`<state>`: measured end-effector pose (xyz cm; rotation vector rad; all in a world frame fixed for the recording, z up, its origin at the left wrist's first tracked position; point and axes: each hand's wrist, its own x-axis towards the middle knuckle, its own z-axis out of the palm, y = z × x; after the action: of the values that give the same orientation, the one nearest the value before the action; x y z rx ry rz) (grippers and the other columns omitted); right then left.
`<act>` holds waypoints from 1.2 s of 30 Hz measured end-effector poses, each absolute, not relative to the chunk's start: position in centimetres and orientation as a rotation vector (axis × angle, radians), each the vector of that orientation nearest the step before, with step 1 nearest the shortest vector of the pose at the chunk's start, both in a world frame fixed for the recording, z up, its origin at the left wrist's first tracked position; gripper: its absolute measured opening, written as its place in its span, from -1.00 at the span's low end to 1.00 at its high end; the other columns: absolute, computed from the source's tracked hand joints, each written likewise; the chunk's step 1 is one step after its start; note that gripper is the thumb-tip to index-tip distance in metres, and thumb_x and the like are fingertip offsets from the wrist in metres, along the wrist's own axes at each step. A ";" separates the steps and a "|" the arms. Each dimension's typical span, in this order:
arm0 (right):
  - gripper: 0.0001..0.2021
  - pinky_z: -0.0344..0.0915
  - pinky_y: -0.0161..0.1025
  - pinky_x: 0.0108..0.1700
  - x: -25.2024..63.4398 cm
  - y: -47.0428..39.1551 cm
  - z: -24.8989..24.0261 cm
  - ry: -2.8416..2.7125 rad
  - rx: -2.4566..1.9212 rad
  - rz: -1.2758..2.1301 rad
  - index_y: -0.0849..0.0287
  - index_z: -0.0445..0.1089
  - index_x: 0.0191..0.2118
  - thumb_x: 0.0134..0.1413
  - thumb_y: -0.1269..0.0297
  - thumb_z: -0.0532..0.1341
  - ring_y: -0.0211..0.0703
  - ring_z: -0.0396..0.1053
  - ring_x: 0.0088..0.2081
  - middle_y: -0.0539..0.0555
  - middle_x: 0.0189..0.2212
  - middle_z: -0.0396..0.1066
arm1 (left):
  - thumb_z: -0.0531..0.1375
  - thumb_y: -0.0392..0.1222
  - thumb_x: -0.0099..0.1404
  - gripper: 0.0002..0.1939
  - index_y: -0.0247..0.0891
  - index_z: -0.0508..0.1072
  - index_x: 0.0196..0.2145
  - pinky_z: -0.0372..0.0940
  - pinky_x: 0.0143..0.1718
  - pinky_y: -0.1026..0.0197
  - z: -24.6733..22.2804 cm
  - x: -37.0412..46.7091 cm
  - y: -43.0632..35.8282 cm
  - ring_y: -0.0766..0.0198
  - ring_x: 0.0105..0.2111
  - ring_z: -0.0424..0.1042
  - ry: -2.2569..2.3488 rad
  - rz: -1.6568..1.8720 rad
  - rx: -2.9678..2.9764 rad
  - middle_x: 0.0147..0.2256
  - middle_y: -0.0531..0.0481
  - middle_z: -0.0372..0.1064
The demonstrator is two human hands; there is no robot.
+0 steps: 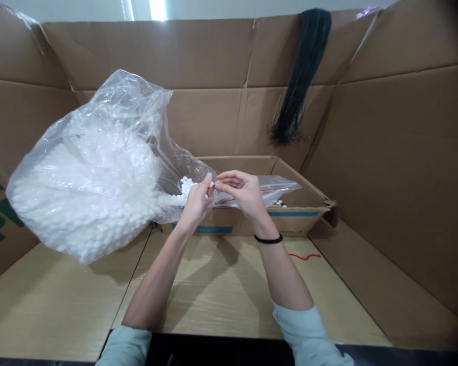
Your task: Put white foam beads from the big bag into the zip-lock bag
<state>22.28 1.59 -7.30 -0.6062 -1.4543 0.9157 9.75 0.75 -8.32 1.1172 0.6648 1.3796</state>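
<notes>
A big clear plastic bag, full of small white balls, lies on the left with its narrowed mouth towards the middle. A loose cluster of white balls sits in that mouth, just behind my left hand. My left hand is closed, thumb against fingers, on a small white ball. Fingertips of my right hand meet in a pinch right beside this ball; whatever they grip is too small to make out. Beneath my right hand, a clear zip bag with a red seal line lies across the open box.
A shallow cardboard box stands on the wooden table, with a few white balls inside. Tall cardboard walls surround the area. Dark green strands hang over the back wall. A red cord lies at right.
</notes>
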 end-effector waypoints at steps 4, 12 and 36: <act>-0.75 0.44 -0.21 -0.24 22.0 1.7 -7.4 -1.432 -0.626 0.874 0.18 0.47 -0.44 -0.37 0.27 0.43 -0.22 0.46 -0.40 0.00 -0.49 0.50 | 0.15 0.06 0.18 -0.54 -0.31 0.17 -0.68 -0.20 -0.71 0.40 -8.3 9.9 0.5 0.55 -0.72 -0.12 0.724 1.457 1.174 -0.71 0.17 -0.07; -0.76 0.44 -0.21 -0.24 21.4 1.8 -7.8 -1.380 -0.609 0.839 0.18 0.46 -0.45 -0.36 0.26 0.43 -0.23 0.45 -0.42 -0.01 -0.51 0.49 | 0.16 0.05 0.18 -0.54 -0.31 0.16 -0.69 -0.18 -0.70 0.39 -8.0 9.8 0.4 0.55 -0.72 -0.13 0.712 1.469 1.139 -0.71 0.17 -0.07; -0.88 0.39 -0.23 -0.16 22.3 1.6 -7.5 -1.544 -0.533 0.782 0.07 0.56 -0.44 -0.19 0.43 0.34 -0.17 0.49 -0.29 0.00 -0.39 0.56 | 0.05 0.08 0.24 -0.55 -0.27 0.12 -0.65 -0.20 -0.67 0.32 -8.5 10.2 0.4 0.50 -0.69 -0.09 0.837 1.532 1.350 -0.69 0.15 -0.05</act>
<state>22.33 1.63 -7.52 -0.5326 -1.5438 0.7821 10.20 0.40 -8.50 1.3501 0.8372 1.5319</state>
